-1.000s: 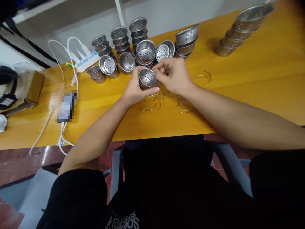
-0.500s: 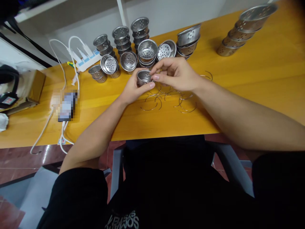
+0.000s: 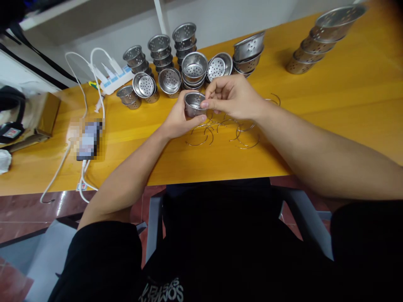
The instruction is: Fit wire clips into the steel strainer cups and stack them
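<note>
A small metal sink strainer basket (image 3: pixel 194 110) is gripped in my left hand (image 3: pixel 176 121), its open top tilted up toward me. The fingers wrap behind it while the thumb lies along its lower side. At the basket's right rim, my right hand (image 3: pixel 234 97) is closed in a pinch of thumb and forefinger. Whatever sits between those fingertips is too small to make out. Under and around both hands, several thin curved wire handles (image 3: pixel 248 147) lie loose on the table, partly covered by the right hand.
Stacks of perforated strainer baskets (image 3: pixel 170 82) stand along the back, with a leaning stack (image 3: pixel 304 61) at far right. A white power strip (image 3: pixel 118 79), a cabled phone (image 3: pixel 90 140) and a cardboard box (image 3: pixel 47 117) occupy the left of the wooden table (image 3: pixel 315 138).
The strainer basket has shifted slightly right and tipped in my left hand, showing more of its outer side. My right fingertips have moved a little right, staying at its rim.
</note>
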`<state>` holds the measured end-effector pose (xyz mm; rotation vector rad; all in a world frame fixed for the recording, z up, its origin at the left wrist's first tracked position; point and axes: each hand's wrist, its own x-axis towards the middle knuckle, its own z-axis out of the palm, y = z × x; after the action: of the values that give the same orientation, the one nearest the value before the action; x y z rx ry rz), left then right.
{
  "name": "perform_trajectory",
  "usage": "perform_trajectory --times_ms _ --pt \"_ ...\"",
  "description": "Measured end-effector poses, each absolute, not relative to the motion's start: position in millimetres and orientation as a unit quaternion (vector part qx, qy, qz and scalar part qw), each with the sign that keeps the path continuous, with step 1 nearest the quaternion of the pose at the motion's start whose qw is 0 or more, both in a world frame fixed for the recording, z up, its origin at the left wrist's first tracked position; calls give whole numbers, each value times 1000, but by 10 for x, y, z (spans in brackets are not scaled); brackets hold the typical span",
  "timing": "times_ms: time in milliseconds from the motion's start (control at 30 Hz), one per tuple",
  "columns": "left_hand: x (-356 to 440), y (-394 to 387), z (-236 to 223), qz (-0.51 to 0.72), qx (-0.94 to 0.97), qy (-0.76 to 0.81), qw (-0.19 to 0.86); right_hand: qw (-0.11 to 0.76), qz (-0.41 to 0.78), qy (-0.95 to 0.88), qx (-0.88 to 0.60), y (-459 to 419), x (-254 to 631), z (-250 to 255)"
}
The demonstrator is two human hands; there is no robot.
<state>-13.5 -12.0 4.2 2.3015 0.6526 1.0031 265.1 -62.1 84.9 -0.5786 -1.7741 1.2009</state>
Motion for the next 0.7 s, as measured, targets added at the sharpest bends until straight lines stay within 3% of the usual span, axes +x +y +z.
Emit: perform_trajectory --times_ms 200,400,700 --pt "-154 -175 95 362 858 246 268 444 470 -729 -226 -611 2630 834" --pt "-218 -102 66 366 846 287 260 500 344 -741 -289 -610 2677 774" --pt "-293 115 -10 407 849 212 262 418 189 -843 -282 -561 2821 718"
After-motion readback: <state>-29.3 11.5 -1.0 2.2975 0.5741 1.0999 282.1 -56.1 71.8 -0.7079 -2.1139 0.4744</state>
